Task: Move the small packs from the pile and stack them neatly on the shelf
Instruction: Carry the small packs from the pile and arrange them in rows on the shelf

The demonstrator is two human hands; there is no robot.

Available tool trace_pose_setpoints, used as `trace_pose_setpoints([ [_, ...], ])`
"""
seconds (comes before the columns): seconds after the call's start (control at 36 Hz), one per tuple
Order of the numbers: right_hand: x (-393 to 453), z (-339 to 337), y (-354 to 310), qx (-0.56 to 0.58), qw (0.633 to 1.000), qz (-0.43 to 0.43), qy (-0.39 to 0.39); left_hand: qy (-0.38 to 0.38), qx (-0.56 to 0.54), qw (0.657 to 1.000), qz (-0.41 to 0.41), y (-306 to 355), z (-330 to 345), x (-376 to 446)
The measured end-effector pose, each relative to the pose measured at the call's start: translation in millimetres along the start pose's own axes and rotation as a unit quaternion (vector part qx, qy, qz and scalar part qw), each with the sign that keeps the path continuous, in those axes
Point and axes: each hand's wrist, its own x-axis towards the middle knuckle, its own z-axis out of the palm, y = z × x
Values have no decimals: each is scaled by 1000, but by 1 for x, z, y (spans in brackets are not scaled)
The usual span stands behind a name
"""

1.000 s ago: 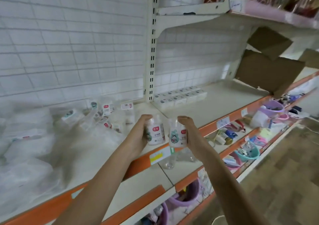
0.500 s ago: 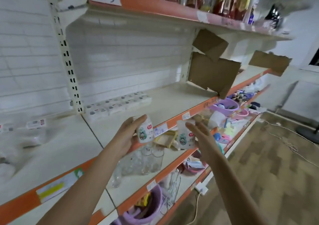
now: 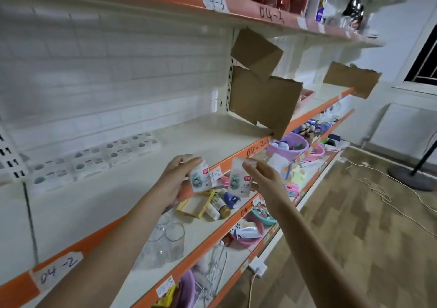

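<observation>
Pack print blurred, unreadable; pile out of frame. Left hand [image 3: 173,182] grips small pack [image 3: 199,177], right hand [image 3: 262,180] pinches second pack [image 3: 240,180] at 3 o'clock of first. Both white, cartoon label, red tag, held before shelf [image 3: 146,170] edge; stacked rows [image 3: 94,158] at 10 o'clock.

left pack [image 3: 199,177]: white, upright, held | right pack [image 3: 239,180]: same, upright | shelved packs [image 3: 94,158]: rows on shelf

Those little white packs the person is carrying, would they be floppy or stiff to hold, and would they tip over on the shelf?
Probably light: the left hand and right hand each hold a small pack by fingertips alone. They look fairly stiff, keeping a boxy shape. The row of packs already on the shelf lies flat, suggesting they rest steadily.
</observation>
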Motion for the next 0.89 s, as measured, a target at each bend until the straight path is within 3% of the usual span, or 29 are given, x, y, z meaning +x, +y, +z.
trace_pose_setpoints([
  [0.22,114,-3,8,-23,998,-36,-41,24,65,996,54,8,0,118],
  [0.47,268,21,27,-38,991,-35,-125,106,137,981,90,35,-31,233],
  [0.75,373,70,65,-21,982,-6,-186,217,161,961,61,26,-61,298],
  [0.89,409,96,90,-30,969,4,-246,220,220,947,79,22,-66,310],
])
